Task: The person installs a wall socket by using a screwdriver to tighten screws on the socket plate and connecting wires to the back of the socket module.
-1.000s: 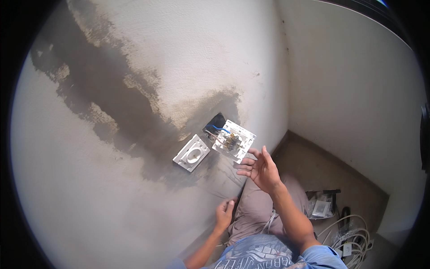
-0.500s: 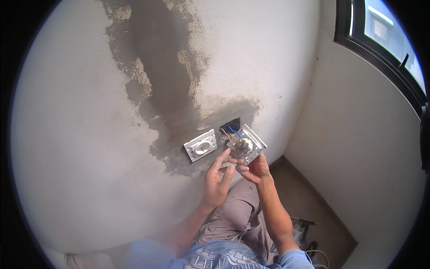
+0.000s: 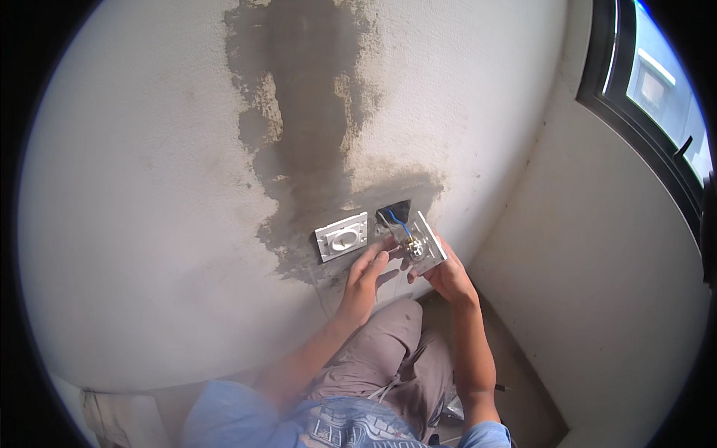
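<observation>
My right hand [image 3: 453, 279] is closed on the edge of a white wall socket [image 3: 429, 252], held tilted with its back and metal terminals showing. A blue wire [image 3: 399, 222] runs to these terminals from a dark square wall box [image 3: 394, 214]; a paler wire comes out beside it. Just left of the socket is my left hand [image 3: 361, 279], its fingers stretched toward the terminals and the paler wire, the thumb apart from them. Whether its fingertips touch the wire is hard to tell. A second white socket [image 3: 342, 238] sits on the wall left of the box.
Grey plaster [image 3: 306, 112] runs down the white wall and spreads around the sockets. A dark-framed window [image 3: 635, 104] is at the upper right, beyond the wall corner. My bent legs [image 3: 373, 343] are under my hands, and a pale object [image 3: 131, 422] lies at the lower left.
My right hand has turned the socket so its plate stands more edge-on. My left fingers have moved up closer to the wires. The whole view has shifted slightly.
</observation>
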`<state>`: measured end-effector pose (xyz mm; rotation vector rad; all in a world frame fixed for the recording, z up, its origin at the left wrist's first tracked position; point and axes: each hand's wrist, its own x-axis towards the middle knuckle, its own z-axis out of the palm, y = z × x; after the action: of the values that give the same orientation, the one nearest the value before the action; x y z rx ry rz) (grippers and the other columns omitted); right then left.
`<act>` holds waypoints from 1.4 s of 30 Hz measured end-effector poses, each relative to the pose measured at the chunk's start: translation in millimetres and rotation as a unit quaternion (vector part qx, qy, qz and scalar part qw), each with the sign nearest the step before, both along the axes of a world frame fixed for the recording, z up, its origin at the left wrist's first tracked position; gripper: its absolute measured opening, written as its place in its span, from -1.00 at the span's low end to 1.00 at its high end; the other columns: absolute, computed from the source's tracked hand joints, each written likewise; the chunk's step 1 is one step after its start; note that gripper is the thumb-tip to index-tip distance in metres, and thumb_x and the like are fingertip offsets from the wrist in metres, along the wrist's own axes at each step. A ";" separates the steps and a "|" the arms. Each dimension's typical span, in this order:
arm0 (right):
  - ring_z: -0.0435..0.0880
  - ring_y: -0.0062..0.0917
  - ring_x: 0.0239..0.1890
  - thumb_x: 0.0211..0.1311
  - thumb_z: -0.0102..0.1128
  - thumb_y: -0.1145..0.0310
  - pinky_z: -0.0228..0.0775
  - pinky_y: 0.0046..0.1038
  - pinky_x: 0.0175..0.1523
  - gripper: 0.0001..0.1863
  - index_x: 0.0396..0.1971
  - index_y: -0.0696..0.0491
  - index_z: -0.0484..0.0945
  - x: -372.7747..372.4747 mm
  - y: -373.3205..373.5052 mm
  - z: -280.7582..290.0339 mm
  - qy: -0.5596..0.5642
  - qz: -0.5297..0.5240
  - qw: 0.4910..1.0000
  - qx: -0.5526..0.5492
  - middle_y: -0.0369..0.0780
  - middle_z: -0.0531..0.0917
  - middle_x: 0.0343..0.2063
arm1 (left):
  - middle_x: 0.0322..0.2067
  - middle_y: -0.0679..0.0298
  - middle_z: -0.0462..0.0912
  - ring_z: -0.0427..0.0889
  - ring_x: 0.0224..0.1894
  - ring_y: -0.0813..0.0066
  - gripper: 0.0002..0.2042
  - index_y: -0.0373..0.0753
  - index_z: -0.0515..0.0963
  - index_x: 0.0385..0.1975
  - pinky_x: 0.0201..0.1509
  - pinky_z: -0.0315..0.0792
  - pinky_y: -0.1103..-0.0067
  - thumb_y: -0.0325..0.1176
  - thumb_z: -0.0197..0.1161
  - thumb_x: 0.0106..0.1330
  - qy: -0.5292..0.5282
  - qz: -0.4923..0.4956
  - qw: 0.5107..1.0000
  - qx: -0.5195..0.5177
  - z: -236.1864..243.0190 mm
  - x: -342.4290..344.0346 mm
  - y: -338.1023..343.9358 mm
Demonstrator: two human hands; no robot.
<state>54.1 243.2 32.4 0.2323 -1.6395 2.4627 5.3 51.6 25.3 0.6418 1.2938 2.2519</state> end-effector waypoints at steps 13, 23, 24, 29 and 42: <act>0.30 -0.18 0.45 -0.02 0.55 0.13 -0.06 0.03 0.54 -0.04 0.42 0.08 0.32 35.4 -54.7 22.4 0.114 -0.373 0.612 0.688 -0.10 0.38 0.39 | 0.24 0.13 0.48 0.45 0.28 0.33 -0.55 -0.33 0.34 0.34 0.41 0.26 0.29 -0.19 -0.05 0.61 -0.181 -0.031 0.966 0.179 -1.9 2.9 -0.7; 0.59 -0.39 0.17 0.11 0.54 0.34 0.36 -0.37 0.32 -0.17 0.35 0.27 0.35 13.7 -34.9 28.4 0.080 -0.212 0.952 0.207 -0.04 0.61 0.11 | 0.51 0.05 0.10 0.17 0.52 0.22 -0.29 -0.35 -0.08 0.56 0.50 0.17 0.27 -0.06 -0.04 0.61 0.061 -0.055 0.992 0.093 31.4 31.4 -21.4; 0.59 -0.40 0.17 0.10 0.55 0.33 0.36 -0.38 0.32 -0.15 0.36 0.28 0.34 15.4 -34.6 31.4 0.067 -0.207 0.953 0.210 -0.04 0.61 0.11 | 0.51 0.07 0.11 0.17 0.52 0.24 -0.32 -0.34 -0.07 0.56 0.49 0.18 0.28 -0.09 -0.05 0.62 0.058 -0.056 0.991 0.105 25.3 31.7 -21.2; 0.59 -0.40 0.18 0.05 0.57 0.32 0.36 -0.36 0.33 -0.10 0.37 0.29 0.33 18.0 -34.5 26.0 0.060 -0.201 0.948 0.238 -0.03 0.61 0.12 | 0.42 0.13 0.29 0.28 0.46 0.27 -0.47 -0.24 0.18 0.47 0.47 0.25 0.24 -0.11 -0.07 0.62 -0.092 -0.028 0.988 0.118 -15.3 10.0 -1.0; 0.51 -0.10 0.23 -0.01 0.51 0.32 0.35 -0.14 0.30 -0.26 0.26 0.08 0.51 34.8 -75.6 52.3 0.094 -0.390 0.657 0.639 -0.03 0.58 0.12 | 0.33 0.27 0.44 0.47 0.33 0.37 -0.45 -0.18 0.13 0.52 0.43 0.36 0.31 -0.07 -0.16 0.63 -0.215 -0.218 0.878 0.369 -34.0 -20.3 54.8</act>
<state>88.9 167.6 84.6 -0.0767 -2.3267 0.3840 -15.0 106.4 -8.8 0.5480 0.0273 2.2612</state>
